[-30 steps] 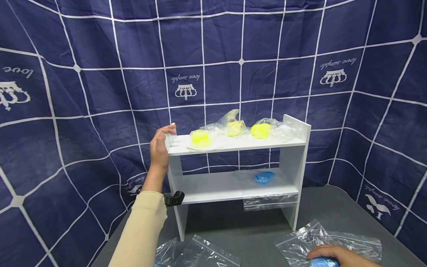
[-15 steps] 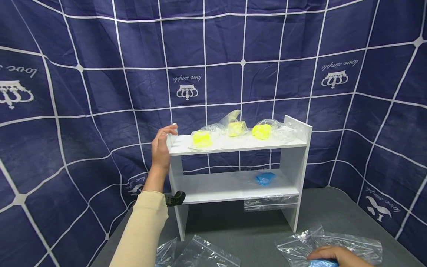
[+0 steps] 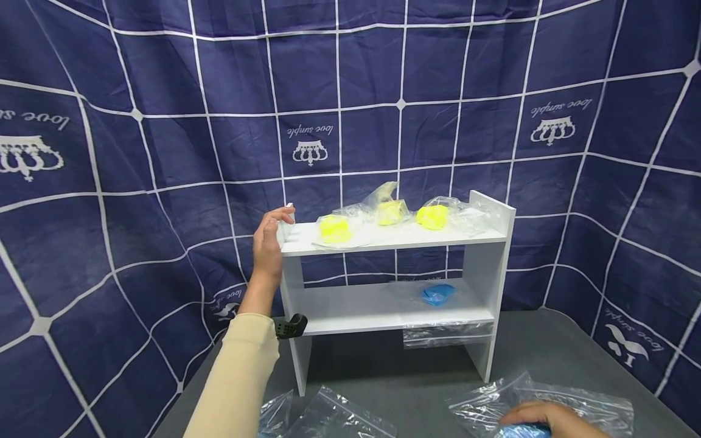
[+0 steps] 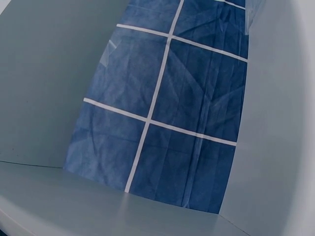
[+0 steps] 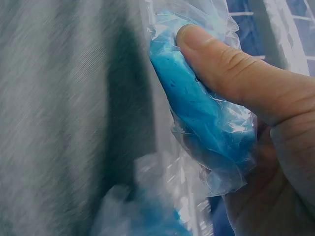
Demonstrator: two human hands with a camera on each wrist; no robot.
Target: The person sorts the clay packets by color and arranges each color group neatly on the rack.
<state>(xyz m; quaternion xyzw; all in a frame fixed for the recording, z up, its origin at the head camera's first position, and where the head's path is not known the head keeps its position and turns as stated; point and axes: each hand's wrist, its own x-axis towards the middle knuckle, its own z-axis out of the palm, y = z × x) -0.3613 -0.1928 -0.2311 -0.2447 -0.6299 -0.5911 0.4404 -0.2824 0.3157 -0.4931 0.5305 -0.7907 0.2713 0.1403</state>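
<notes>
My left hand (image 3: 268,243) grips the top of the left side panel of a white two-tier shelf (image 3: 350,307). At the lower right, my right hand (image 3: 555,418) holds a clear zip bag with a blue, clay-like lump (image 5: 197,108) inside, the thumb pressed on it in the right wrist view. Three bagged yellow lumps sit on the top board: one at left (image 3: 335,229), one in the middle (image 3: 390,213), one at right (image 3: 432,217). On the lower board lies a bagged blue lump (image 3: 438,294), its zip end overhanging the front edge.
More clear zip bags (image 3: 342,417) lie at the near edge of the dark grey table (image 3: 383,371), one showing blue at its left. A blue checked curtain (image 3: 241,73) surrounds the back and sides. The shelf's right panel (image 3: 493,286) rises above the top board.
The head view has turned slightly left, so the scene sits further right. My right hand and its bag have shifted slightly left; my left hand stays on the shelf panel.
</notes>
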